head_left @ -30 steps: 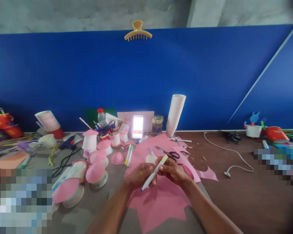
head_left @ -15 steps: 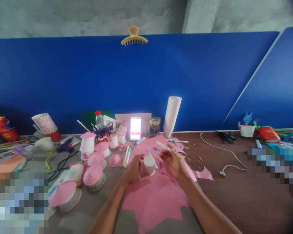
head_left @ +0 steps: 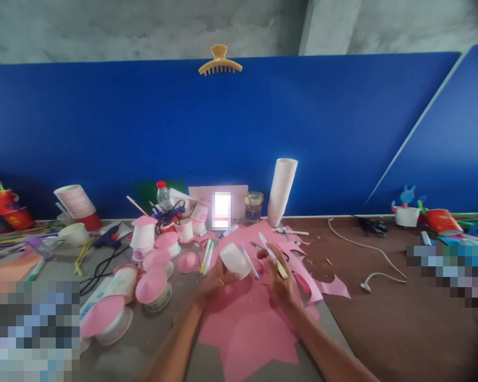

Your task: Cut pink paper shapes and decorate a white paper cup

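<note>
My left hand is closed on a small white paper cup, which is tilted on its side above the pink paper. In my right hand is a slim white marker with a pale yellow end, its pointed end aimed up and away from me. A gap separates the marker from the cup. Another marker with a purple end lies just right of the cup. Cut pink paper spreads under both hands. Dark-handled scissors are partly hidden behind my right hand.
Several cups with pink paper cone tops crowd the left. A tall stack of white cups leans beside a glass jar. A glue gun and black cord lie left; a white cable crosses the right side.
My left hand has lifted and tipped the cup, which earlier stood bottom up on the paper. My right hand has moved slightly left and lower, turning the marker more upright.
</note>
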`<state>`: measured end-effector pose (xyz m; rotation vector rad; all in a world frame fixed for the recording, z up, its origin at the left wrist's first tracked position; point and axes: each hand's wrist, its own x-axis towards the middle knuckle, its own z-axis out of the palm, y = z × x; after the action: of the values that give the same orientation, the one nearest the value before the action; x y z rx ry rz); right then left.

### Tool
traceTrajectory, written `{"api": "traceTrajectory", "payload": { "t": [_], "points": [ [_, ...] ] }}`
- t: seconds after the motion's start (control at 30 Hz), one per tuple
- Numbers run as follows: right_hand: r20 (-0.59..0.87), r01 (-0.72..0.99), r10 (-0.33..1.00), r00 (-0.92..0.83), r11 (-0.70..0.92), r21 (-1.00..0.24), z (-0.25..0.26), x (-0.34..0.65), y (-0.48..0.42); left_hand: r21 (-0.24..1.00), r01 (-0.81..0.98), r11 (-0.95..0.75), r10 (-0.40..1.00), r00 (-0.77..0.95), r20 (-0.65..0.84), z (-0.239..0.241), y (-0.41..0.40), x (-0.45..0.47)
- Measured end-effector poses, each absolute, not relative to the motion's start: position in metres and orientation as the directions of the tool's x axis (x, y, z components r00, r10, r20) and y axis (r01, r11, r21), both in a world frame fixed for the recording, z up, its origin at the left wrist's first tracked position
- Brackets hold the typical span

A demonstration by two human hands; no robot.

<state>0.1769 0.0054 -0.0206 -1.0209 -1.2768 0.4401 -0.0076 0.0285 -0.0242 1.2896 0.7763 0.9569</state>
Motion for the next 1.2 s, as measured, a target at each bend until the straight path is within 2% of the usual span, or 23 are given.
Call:
{"api": "traceTrajectory", "payload": {
  "t": [0.17, 0.27, 0.37, 0.5, 0.7, 0.9, 1.2],
  "points": [
    [0.74, 0.398, 0.633, 0.226, 0.634, -0.663, -0.008, 0.173, -0.01, 0.894, -0.421, 0.153, 0.866, 0.492, 0.084, -0.019, 0.027, -0.006],
    [0.813, 0.436, 0.563, 0.146, 0.701, -0.564, -0.005, 0.169, -0.021, 0.857, -0.474, 0.204, 0.854, 0.515, 0.081, -0.014, 0.025, -0.007],
    [0.831, 0.45, 0.551, 0.078, 0.724, -0.523, -0.007, 0.166, -0.028, 0.833, -0.496, 0.244, 0.833, 0.547, 0.081, -0.012, 0.024, -0.006],
    [0.814, 0.416, 0.58, 0.014, 0.737, -0.532, -0.015, 0.16, -0.026, 0.801, -0.556, 0.224, 0.838, 0.529, 0.133, -0.014, 0.025, -0.003],
    [0.734, 0.33, 0.671, 0.108, 0.672, -0.663, -0.028, 0.15, -0.021, 0.818, -0.529, 0.228, 0.84, 0.532, 0.11, -0.017, 0.028, -0.002],
    [0.735, 0.379, 0.677, 0.046, 0.669, -0.639, -0.037, 0.151, -0.023, 0.85, -0.478, 0.222, 0.866, 0.498, 0.054, -0.019, 0.03, -0.003],
    [0.718, 0.402, 0.695, 0.036, 0.648, -0.647, -0.036, 0.153, -0.021, 0.86, -0.464, 0.211, 0.863, 0.502, 0.059, -0.029, 0.036, -0.003]
  ]
}}
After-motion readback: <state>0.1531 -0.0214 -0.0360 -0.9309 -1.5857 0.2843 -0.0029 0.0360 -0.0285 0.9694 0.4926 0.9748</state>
